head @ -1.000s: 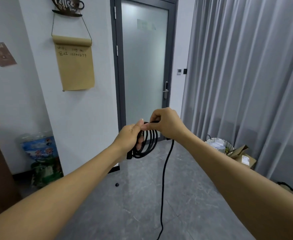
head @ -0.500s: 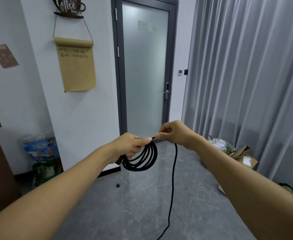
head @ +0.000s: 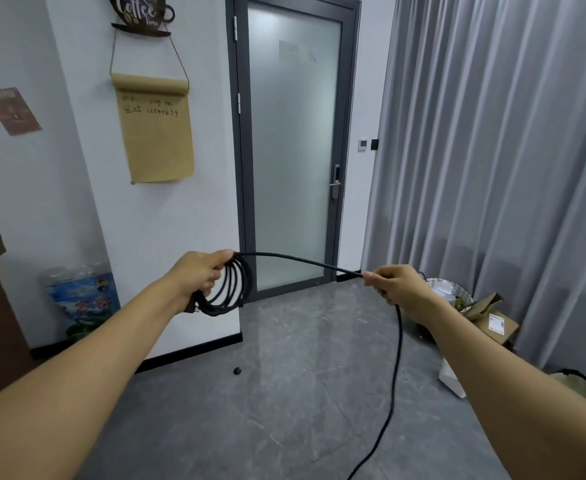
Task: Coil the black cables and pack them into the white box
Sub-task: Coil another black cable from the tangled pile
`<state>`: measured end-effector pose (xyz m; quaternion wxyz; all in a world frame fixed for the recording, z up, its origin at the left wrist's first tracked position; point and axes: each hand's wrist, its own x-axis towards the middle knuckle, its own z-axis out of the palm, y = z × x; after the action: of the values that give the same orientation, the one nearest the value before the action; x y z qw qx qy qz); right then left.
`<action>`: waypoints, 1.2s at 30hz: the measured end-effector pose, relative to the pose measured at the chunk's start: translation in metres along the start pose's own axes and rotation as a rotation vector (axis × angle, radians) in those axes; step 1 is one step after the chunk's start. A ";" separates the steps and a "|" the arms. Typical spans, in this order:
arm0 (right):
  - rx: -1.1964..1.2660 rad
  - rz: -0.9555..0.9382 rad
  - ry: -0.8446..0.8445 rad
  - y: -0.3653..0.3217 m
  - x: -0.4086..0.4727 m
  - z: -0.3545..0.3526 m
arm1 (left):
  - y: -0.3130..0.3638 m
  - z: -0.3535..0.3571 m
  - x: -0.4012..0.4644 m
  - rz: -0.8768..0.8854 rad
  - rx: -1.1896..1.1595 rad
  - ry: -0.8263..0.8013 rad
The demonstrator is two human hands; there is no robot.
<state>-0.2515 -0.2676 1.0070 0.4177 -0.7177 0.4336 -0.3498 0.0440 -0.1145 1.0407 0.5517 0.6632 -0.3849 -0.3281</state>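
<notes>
Before the glass door [head: 293, 150], the left hand [head: 200, 273] grips several finished loops of black cable [head: 231, 289]. Right hand [head: 393, 285] pinches the uncoiled length; much trails floorward, nothing looks boxed.

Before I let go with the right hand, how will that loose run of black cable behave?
Probably floppy: past the right hand the black cable droops straight to the floor. It likely keeps some spring, since the coil in the left hand holds round loops, so loosely gripped turns may fan apart.
</notes>
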 end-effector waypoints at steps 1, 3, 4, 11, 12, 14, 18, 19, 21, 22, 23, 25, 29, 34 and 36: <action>-0.010 -0.004 0.038 0.003 0.000 -0.003 | -0.002 -0.005 0.003 -0.011 -0.038 0.050; -0.053 -0.041 0.101 0.004 0.000 -0.004 | -0.007 -0.007 0.008 -0.023 -0.102 0.138; -0.097 -0.073 0.130 -0.001 0.001 -0.002 | -0.008 -0.004 0.009 -0.019 -0.120 0.176; -0.739 -0.263 0.170 -0.047 -0.003 0.034 | 0.000 0.032 0.010 0.199 0.037 0.270; -0.784 -0.308 0.135 -0.053 -0.005 0.039 | 0.001 0.037 0.009 0.220 0.033 0.253; -0.848 -0.407 0.031 -0.065 -0.011 0.051 | 0.003 0.046 0.007 0.248 0.044 0.229; -0.843 -0.548 -0.197 -0.084 -0.022 0.068 | 0.004 0.060 0.004 0.265 0.051 0.198; -0.824 -0.571 -0.247 -0.088 -0.024 0.070 | 0.004 0.062 0.003 0.270 0.049 0.189; -0.751 -0.583 -0.339 -0.094 -0.026 0.075 | 0.003 0.066 0.001 0.286 0.054 0.175; -0.705 -0.573 -0.378 -0.096 -0.027 0.076 | 0.002 0.068 0.001 0.290 0.058 0.169; -0.662 -0.563 -0.407 -0.097 -0.027 0.077 | 0.002 0.070 0.000 0.292 0.060 0.162; -0.578 -0.548 -0.428 -0.099 -0.027 0.078 | 0.001 0.073 0.000 0.297 0.085 0.147; -0.388 -0.547 -0.417 -0.104 -0.029 0.074 | 0.000 0.079 -0.003 0.296 0.117 0.088; -0.227 -0.526 -0.365 -0.103 -0.031 0.074 | 0.004 0.088 -0.015 0.226 -0.043 -0.057; -0.217 -0.519 -0.307 -0.103 -0.031 0.075 | 0.006 0.090 -0.019 0.180 -0.118 -0.080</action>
<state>-0.1646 -0.1888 1.0655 0.2960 -0.8891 0.2028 -0.2842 -0.0429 -0.1418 1.0305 0.6011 0.5788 -0.4447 -0.3255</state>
